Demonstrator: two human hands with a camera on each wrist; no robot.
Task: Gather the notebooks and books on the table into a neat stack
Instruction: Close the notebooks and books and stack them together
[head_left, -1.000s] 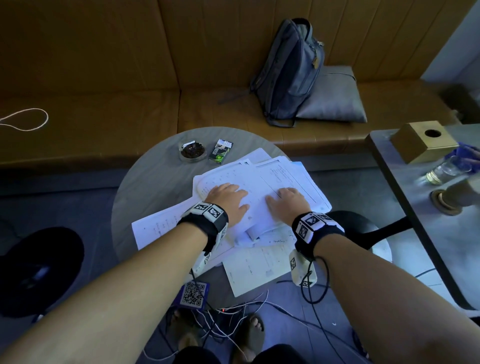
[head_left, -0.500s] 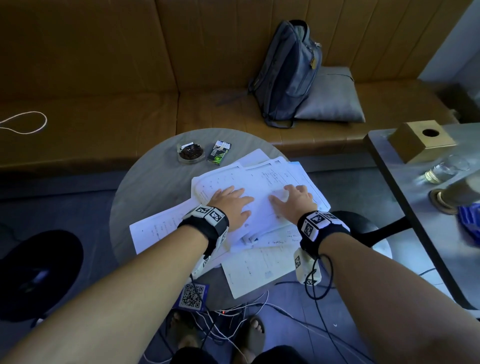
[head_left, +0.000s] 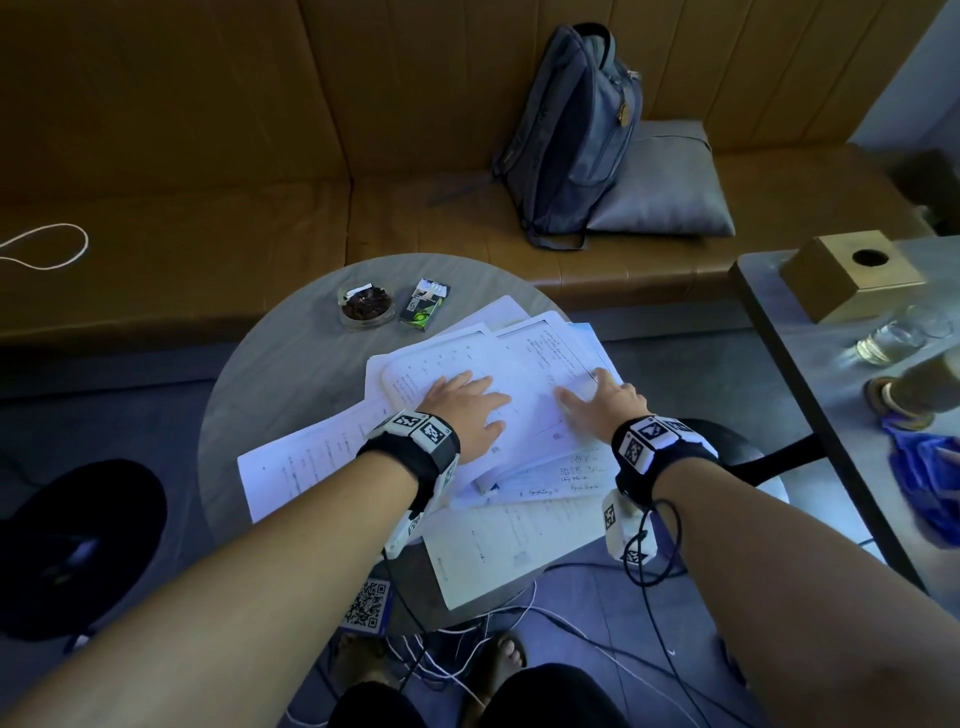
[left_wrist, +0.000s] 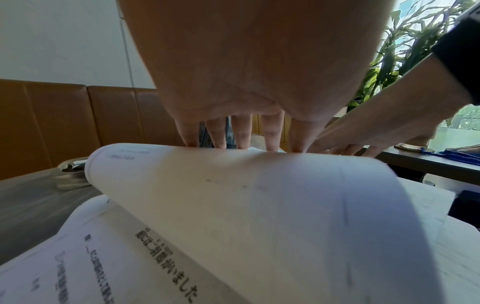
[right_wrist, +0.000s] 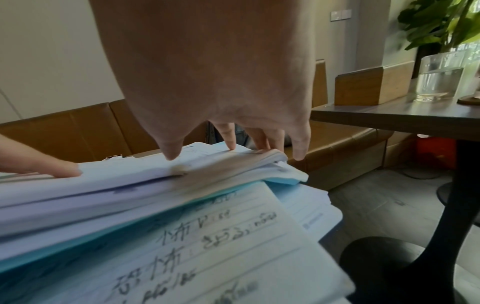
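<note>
Round grey table (head_left: 291, 374), right half: fanned pile of white notebooks and loose sheets (head_left: 524, 364). Left hand (head_left: 462, 410) and right hand (head_left: 605, 402), fingers flat, press its top; stray sheets lie nearer.

Two hands (head_left: 467, 405), one backpack (head_left: 571, 130), one ashtray (head_left: 366, 307).

notebooks (head_left: 498, 395): matt white paper, printed and handwritten, pages curling
worktop (head_left: 291, 374): grey, matt, faint wood-like grain
bench (head_left: 208, 249): tan leather-like padding, smooth, slight sheen
backpack (head_left: 571, 130): grey woven cloth
cushion (head_left: 670, 187): grey cloth, soft
box (head_left: 852, 283): brassy, matt
glass (head_left: 888, 338): clear, glossy
</note>
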